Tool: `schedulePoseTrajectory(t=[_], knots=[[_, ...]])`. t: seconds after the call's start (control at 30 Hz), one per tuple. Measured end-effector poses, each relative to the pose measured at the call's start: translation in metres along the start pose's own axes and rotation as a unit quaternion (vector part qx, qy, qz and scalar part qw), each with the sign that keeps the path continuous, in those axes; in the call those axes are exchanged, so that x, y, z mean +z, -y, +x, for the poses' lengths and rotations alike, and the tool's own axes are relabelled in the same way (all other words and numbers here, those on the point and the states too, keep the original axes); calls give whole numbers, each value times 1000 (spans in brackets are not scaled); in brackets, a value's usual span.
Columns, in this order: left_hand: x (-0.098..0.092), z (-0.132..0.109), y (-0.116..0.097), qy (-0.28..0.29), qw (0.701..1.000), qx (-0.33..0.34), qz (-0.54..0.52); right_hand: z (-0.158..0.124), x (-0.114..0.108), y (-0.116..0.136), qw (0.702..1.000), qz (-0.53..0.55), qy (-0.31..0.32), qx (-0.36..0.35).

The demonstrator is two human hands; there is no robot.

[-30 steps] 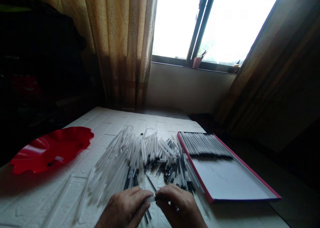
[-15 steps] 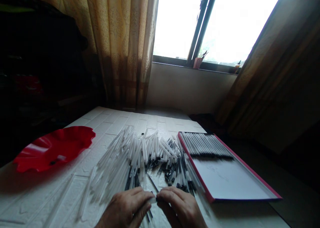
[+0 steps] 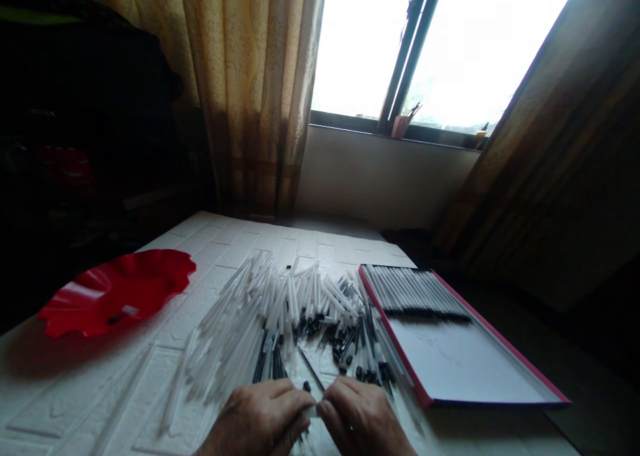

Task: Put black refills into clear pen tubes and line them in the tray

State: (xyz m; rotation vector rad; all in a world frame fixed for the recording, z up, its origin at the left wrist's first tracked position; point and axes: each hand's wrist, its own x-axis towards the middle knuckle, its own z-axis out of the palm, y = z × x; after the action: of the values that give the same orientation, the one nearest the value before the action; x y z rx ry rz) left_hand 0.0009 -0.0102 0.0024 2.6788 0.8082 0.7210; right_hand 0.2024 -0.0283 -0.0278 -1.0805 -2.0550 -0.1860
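Note:
My left hand [image 3: 265, 416] and my right hand [image 3: 363, 413] are at the near edge of the table, their closed fingertips nearly meeting. Between them shows the short end of a translucent white pen barrel [image 3: 313, 411], pinched by the left fingers. What the right fingers pinch against that end is hidden. Just beyond the fingertips lies a thin dark pen refill [image 3: 311, 369], with a small black cap [image 3: 307, 386] near the left fingers. A large heap of clear pen barrels [image 3: 230, 336] spreads ahead and to the left; dark refills and black caps [image 3: 345, 349] lie ahead to the right.
On the right lies a shallow red-edged box [image 3: 470, 369] with a row of black-ended pens [image 3: 420, 293] across its far part. A red wavy-rimmed bowl [image 3: 120, 289] stands at left on the white brick-patterned table [image 3: 210, 233]. Curtains [image 3: 250, 96] and a window are behind.
The view has shifted slightly, moving the scene right. My fingertips remain close together; the dark piece seen at the right fingertips before is now covered by the fingers.

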Motion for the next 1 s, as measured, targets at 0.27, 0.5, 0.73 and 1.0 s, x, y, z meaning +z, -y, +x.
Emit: schedulePoseTrajectory(t=[0.27, 0.5, 0.73, 1.0], knots=[[-4, -1, -3, 9, 999, -28, -41, -1, -12, -1, 994, 105, 34, 17], [-4, -1, -3, 29, 998, -35, -33, -3, -7, -2, 996, 89, -9, -5], [0, -2, -3, 47, 998, -37, -20, -3, -7, -1, 999, 42, -7, 3], [-1, -3, -1, 45, 998, -31, -19, -1, -12, -3, 998, 60, -15, -17]])
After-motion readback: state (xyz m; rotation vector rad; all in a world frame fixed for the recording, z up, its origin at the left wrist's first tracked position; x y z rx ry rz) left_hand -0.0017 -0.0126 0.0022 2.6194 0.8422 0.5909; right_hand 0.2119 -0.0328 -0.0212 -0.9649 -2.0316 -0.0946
